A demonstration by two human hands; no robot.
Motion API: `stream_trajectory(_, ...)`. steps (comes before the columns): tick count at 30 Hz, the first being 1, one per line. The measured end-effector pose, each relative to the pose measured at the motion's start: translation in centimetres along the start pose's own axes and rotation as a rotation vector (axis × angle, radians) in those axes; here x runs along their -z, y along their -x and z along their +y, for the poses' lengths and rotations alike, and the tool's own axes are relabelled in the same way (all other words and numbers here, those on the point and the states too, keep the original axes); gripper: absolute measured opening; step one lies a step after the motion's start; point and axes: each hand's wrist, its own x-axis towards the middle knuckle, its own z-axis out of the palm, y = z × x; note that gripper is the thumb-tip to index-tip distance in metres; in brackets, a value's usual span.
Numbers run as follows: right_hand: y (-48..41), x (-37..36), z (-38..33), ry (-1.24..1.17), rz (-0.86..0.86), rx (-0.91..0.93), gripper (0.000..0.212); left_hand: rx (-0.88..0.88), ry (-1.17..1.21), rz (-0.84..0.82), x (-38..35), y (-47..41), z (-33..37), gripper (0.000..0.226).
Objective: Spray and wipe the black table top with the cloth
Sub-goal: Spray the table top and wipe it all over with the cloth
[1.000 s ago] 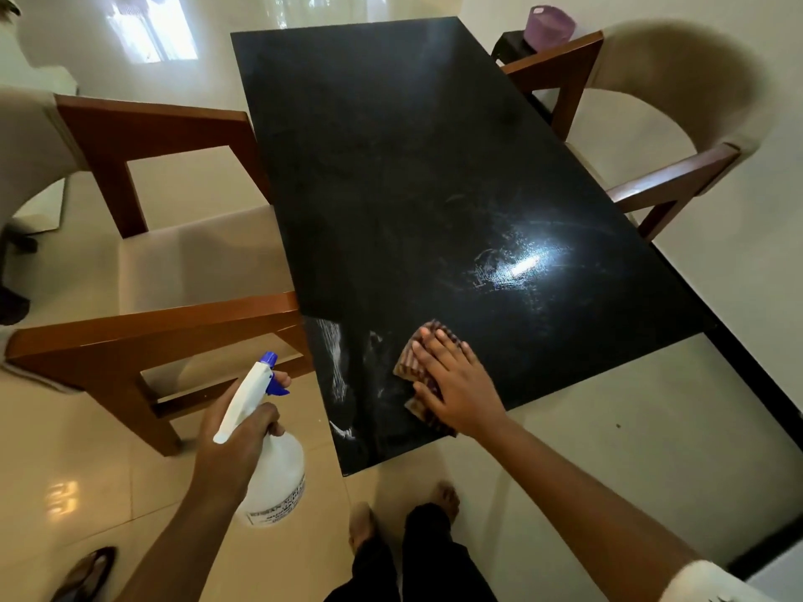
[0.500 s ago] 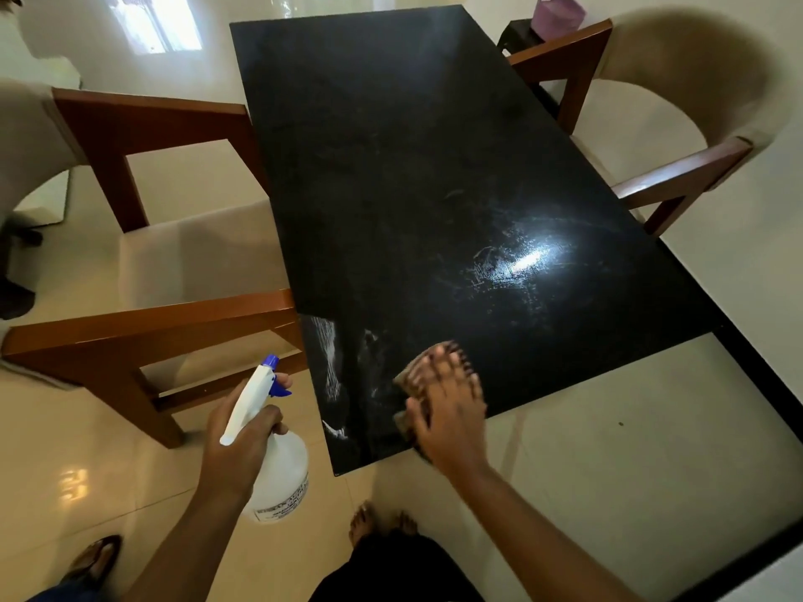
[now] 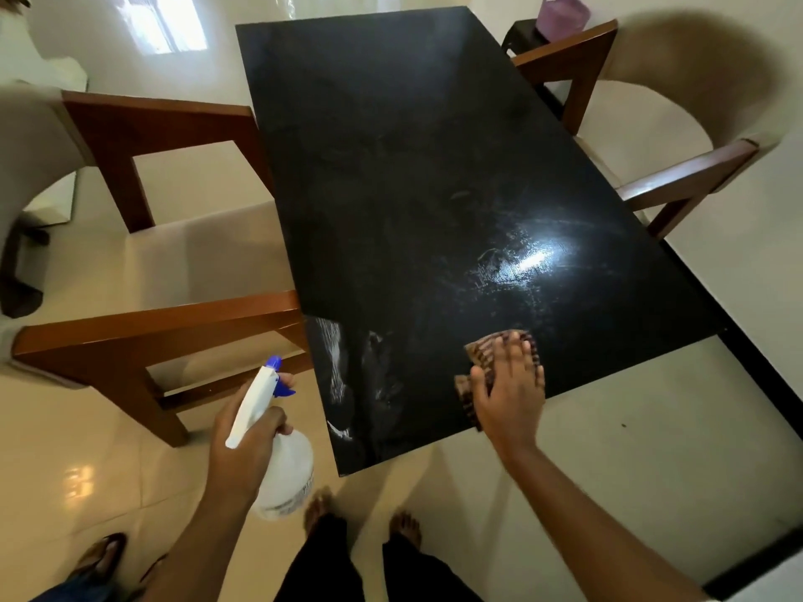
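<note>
The black table top (image 3: 413, 176) runs away from me, glossy, with white wet streaks near its near left corner. My right hand (image 3: 510, 393) presses flat, fingers straight, on a brown checked cloth (image 3: 486, 354) at the table's near edge, right of the streaks. My left hand (image 3: 247, 445) grips a white spray bottle (image 3: 278, 462) with a blue nozzle, held in the air off the table's near left corner, over the floor.
A wooden armchair (image 3: 143, 323) with a beige seat stands against the table's left side, another armchair (image 3: 678, 167) at the right. A purple basket (image 3: 560, 15) sits on a small dark stand at the far right. Another person's sandalled feet (image 3: 100, 553) show at bottom left.
My right hand has slid the cloth to the right along the table's near edge. My left hand and the spray bottle have stayed about where they were.
</note>
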Motion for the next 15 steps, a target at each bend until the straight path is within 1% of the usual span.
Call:
stream_trajectory(1,1.2,-0.6,-0.9,-0.016,-0.025,0.063,0.061,-0.005,-0.03,-0.01,-0.2,0.4,-0.4,0.04)
stream_trajectory(3,2.7,-1.3,-1.2,-0.013,-0.118,0.251,0.059,-0.034,-0.108,-0.05,-0.9,1.1,-1.0,0.036)
stream_trajectory(5,1.8,-0.9,0.2,0.021,-0.179,0.427,0.06,-0.064,-0.181,-0.121,-1.7,1.7,-1.3,0.029)
stream_trajectory(6,0.8,-0.5,1.3,0.036,-0.194,0.456,0.061,-0.068,-0.212,-0.154,-2.3,2.0,-1.3,0.025)
stream_trajectory(7,-0.3,-0.1,2.5,0.038,-0.19,0.433,0.062,-0.07,-0.234,-0.181,-2.7,2.1,-1.4,0.022)
stream_trajectory(10,-4.2,1.2,5.2,0.018,-0.066,0.176,0.064,-0.111,-0.252,-0.234,-3.7,2.3,-1.5,0.013)
stream_trajectory(12,-6.1,1.4,5.4,0.027,-0.03,0.027,0.061,-0.127,-0.275,-0.243,-4.0,1.9,-1.6,0.011)
stream_trajectory(15,-7.1,1.1,3.7,0.031,-0.03,-0.129,0.057,-0.156,-0.319,-0.248,-3.7,1.0,-1.9,0.01)
